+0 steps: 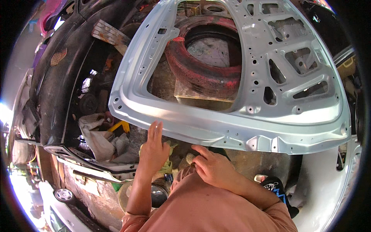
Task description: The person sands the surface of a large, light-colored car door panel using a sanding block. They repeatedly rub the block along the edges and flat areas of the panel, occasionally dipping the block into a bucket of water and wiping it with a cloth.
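Observation:
A bare, silver-grey car tailgate panel (193,120) with window opening and cut-outs spans the area in front of me. It lies over a red-stained black tire (205,75). My left hand (154,149) has its fingers stretched forward, the tips at the panel's near edge; it holds nothing. My right hand (214,166) hovers close to my body, below the near edge and apart from it. Its fingers are loosely bent and spread, pointing left, with nothing visible in them. A small speckled round thing (190,157) shows beside its fingertips; whether they touch, I cannot tell.
At left stands a dark car body (58,77) with a grey cloth (96,135) and a yellow piece (120,127) in its opening. A pale box (201,96) sits under the tire. A light grey panel (320,185) is at right. A white car (62,212) shows lower left.

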The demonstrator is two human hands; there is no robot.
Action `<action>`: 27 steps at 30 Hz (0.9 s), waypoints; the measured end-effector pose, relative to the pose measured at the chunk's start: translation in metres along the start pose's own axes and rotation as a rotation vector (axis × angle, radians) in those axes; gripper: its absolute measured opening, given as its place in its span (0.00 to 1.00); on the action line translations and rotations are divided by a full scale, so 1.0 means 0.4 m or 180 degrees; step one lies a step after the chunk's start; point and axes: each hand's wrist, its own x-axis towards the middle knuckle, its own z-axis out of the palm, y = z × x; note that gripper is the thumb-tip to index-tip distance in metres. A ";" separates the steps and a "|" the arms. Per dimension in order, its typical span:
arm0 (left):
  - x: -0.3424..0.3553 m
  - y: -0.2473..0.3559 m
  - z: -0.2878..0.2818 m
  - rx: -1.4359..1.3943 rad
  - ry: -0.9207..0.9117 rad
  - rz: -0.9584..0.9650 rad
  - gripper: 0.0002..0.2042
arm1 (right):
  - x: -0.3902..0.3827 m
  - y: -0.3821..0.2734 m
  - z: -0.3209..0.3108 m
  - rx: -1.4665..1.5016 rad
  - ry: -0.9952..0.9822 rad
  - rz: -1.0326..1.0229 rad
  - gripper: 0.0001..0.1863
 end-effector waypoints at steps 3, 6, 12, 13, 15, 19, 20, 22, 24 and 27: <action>0.030 0.009 -0.006 0.0195 -0.0565 -0.0456 0.33 | -0.014 0.007 0.005 -0.0105 -0.0209 -0.0089 0.10; 0.038 -0.005 0.042 0.0443 -0.0505 -0.0508 0.34 | -0.042 0.026 -0.008 -0.0123 -0.0501 -0.0032 0.11; 0.051 0.071 0.064 0.0833 -0.0567 -0.0516 0.34 | -0.108 0.102 -0.031 -0.0137 -0.0643 -0.0034 0.11; 0.054 0.090 0.062 0.0797 -0.0617 -0.0508 0.33 | -0.111 0.106 -0.046 -0.0102 -0.0668 -0.0074 0.11; 0.056 0.136 0.058 0.0726 -0.0739 -0.0510 0.31 | -0.126 0.119 -0.072 -0.0049 -0.0695 -0.0221 0.12; 0.069 0.234 0.095 0.0992 -0.0917 -0.0556 0.29 | -0.166 0.143 -0.132 0.0062 -0.0777 -0.0454 0.14; 0.071 0.257 0.107 0.1024 -0.0953 -0.0578 0.29 | -0.182 0.150 -0.148 0.0112 -0.0827 -0.0448 0.14; 0.068 0.315 0.118 0.1140 -0.0973 -0.0628 0.28 | -0.215 0.179 -0.162 0.0132 -0.0830 -0.0543 0.13; 0.077 0.372 0.128 0.1120 -0.1041 -0.0709 0.27 | -0.249 0.211 -0.182 0.0158 -0.0851 -0.0551 0.12; 0.071 0.428 0.154 0.1155 -0.0989 -0.0738 0.24 | -0.290 0.250 -0.215 0.0281 -0.0938 -0.0560 0.13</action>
